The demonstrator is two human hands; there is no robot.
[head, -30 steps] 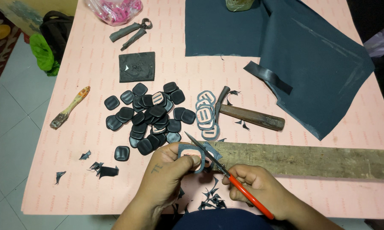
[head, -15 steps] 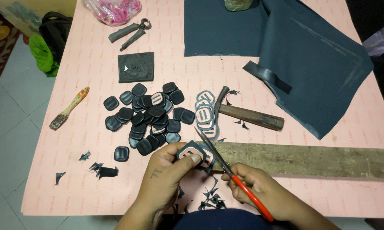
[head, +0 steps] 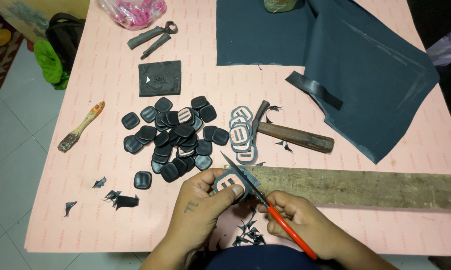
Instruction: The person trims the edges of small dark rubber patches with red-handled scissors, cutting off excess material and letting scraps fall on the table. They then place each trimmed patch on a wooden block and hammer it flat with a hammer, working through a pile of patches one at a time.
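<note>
Pink paper (head: 85, 200) covers the tabletop, with a heap of dark buckle pieces (head: 173, 137), a hammer (head: 290, 134) and a wooden plank (head: 360, 185) spread before me. My left hand (head: 200, 210) pinches a slotted buckle piece (head: 230, 182) just above the plank's near end. My right hand (head: 298, 225) grips red-handled scissors (head: 265, 202), their blades meeting the piece's edge.

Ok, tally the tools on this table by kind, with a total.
Hammer: 1
Brush: 1
Pincers: 1
Scissors: 1, in the right hand; the left hand holds a buckle
Total: 4
</note>
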